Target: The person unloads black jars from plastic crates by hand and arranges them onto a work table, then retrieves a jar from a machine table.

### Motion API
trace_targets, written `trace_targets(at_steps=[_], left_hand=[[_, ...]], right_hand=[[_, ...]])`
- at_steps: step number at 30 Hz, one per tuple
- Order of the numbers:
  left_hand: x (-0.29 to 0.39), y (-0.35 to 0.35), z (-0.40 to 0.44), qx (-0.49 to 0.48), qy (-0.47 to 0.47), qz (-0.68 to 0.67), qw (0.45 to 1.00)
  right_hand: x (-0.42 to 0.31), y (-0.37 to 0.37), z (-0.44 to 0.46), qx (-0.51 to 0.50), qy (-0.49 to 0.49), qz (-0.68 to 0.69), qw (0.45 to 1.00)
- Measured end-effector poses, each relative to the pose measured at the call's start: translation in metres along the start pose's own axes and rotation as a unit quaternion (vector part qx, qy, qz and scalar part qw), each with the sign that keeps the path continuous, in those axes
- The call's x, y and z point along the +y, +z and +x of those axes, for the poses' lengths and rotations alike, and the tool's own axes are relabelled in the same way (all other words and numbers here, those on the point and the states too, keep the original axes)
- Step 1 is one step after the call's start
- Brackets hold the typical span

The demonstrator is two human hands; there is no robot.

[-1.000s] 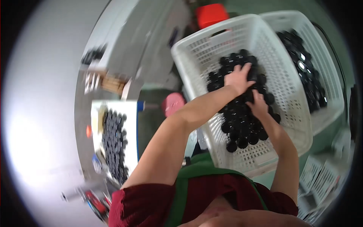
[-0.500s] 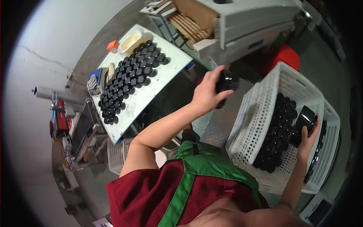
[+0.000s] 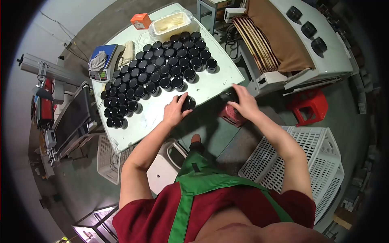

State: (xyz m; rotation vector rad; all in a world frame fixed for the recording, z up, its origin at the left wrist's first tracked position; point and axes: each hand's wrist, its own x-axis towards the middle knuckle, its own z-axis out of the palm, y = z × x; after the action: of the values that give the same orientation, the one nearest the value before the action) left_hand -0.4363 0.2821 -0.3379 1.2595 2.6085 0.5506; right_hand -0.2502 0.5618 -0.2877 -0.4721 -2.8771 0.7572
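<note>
Over the near edge of the white table (image 3: 154,115), my left hand (image 3: 175,111) grips a black jar (image 3: 187,103) at or just above the tabletop; whether it touches is unclear. My right hand (image 3: 244,102) holds another black jar (image 3: 229,95), slightly blurred, beyond the table's edge and above a pink stool (image 3: 232,115). Beside my left hand, many black lidded jars (image 3: 164,69) stand upright in close rows across the table.
An orange box (image 3: 140,21), a plastic-lined tray (image 3: 172,24) and a blue-topped scale (image 3: 103,58) sit on the table. White crates (image 3: 279,152) are at the right, near a red stool (image 3: 308,106). A white chair (image 3: 159,172) stands below the table. Three jars rest on a machine (image 3: 324,60).
Both hands have moved from the crates to the table edge, each with a black jar. The view has turned left, bringing the table to the centre.
</note>
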Motion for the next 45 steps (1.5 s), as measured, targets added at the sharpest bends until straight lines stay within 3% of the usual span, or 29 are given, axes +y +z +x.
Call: trace_targets(at_steps=[3, 9, 12, 19, 25, 31, 38, 40, 42, 45], left_hand=[[-0.029, 0.009, 0.027, -0.076, 0.005, 0.052, 0.996], [-0.035, 0.052, 0.065, -0.071, 0.111, 0.081, 0.988], [-0.031, 0.071, 0.083, -0.055, 0.157, 0.099, 0.981], [-0.038, 0.094, 0.117, -0.063, 0.211, 0.176, 0.959], [-0.050, 0.107, 0.130, -0.044, 0.237, 0.156, 0.958], [-0.048, 0.100, 0.139, -0.080, 0.233, 0.152, 0.957], [-0.051, 0.097, 0.139, -0.073, 0.249, 0.162, 0.952], [-0.051, 0.098, 0.139, -0.074, 0.245, 0.174, 0.951], [-0.048, 0.095, 0.140, -0.089, 0.240, 0.190, 0.948], [-0.054, 0.101, 0.142, -0.037, 0.302, 0.197, 0.932]], right_hand=[[0.018, 0.076, 0.081, -0.018, -0.065, -0.108, 0.992], [0.023, 0.144, 0.159, -0.080, 0.014, -0.176, 0.981], [0.025, 0.163, 0.171, -0.046, 0.045, -0.158, 0.985], [0.025, 0.185, 0.188, -0.025, -0.014, -0.154, 0.988], [0.033, 0.180, 0.200, -0.013, -0.101, -0.190, 0.976], [0.038, 0.186, 0.199, -0.010, -0.100, -0.205, 0.974], [0.053, 0.190, 0.199, 0.030, -0.134, -0.134, 0.981], [0.047, 0.179, 0.191, 0.093, -0.133, -0.078, 0.984], [0.042, 0.167, 0.177, 0.164, -0.086, -0.053, 0.981], [0.047, 0.192, 0.150, 0.254, 0.153, 0.039, 0.954]])
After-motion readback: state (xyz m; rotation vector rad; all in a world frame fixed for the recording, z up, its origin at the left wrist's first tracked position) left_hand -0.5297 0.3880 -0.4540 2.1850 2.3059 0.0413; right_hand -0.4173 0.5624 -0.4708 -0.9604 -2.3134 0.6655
